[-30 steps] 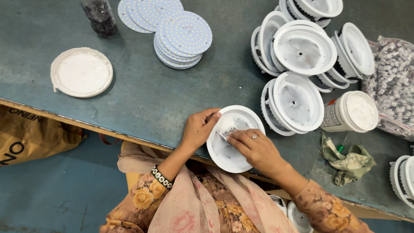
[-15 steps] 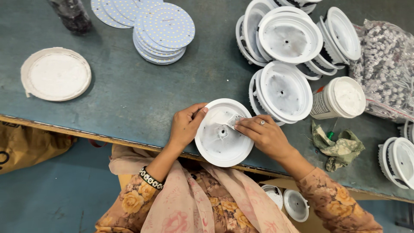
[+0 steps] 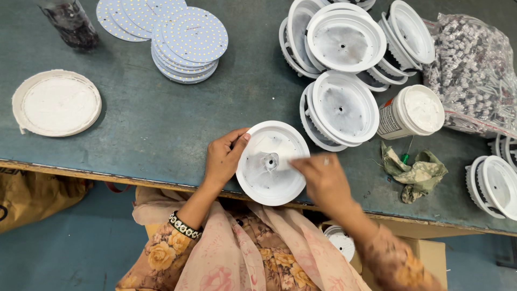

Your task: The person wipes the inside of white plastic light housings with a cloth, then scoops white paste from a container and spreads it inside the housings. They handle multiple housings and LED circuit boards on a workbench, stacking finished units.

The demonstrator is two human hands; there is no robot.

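A round white lamp housing point(image 3: 272, 161) lies dish side up at the near edge of the dark green table point(image 3: 151, 124). My left hand point(image 3: 225, 156) grips its left rim, thumb on the edge. My right hand point(image 3: 322, 180), blurred by motion, hovers over the housing's right side with fingers reaching toward the small hub in the middle point(image 3: 270, 160). Whether it holds anything I cannot tell.
More white housings point(image 3: 344, 105) are stacked behind and to the right, others at the far right point(image 3: 498, 186). A white tub point(image 3: 414, 112), a crumpled rag point(image 3: 414, 171), a bag of small parts point(image 3: 471, 75), round LED boards point(image 3: 186, 43), a white lid point(image 3: 56, 102) and a dark jar point(image 3: 70, 21) stand about.
My right hand has slid from the housing's upper middle toward its right side. The left hand keeps hold of the rim.
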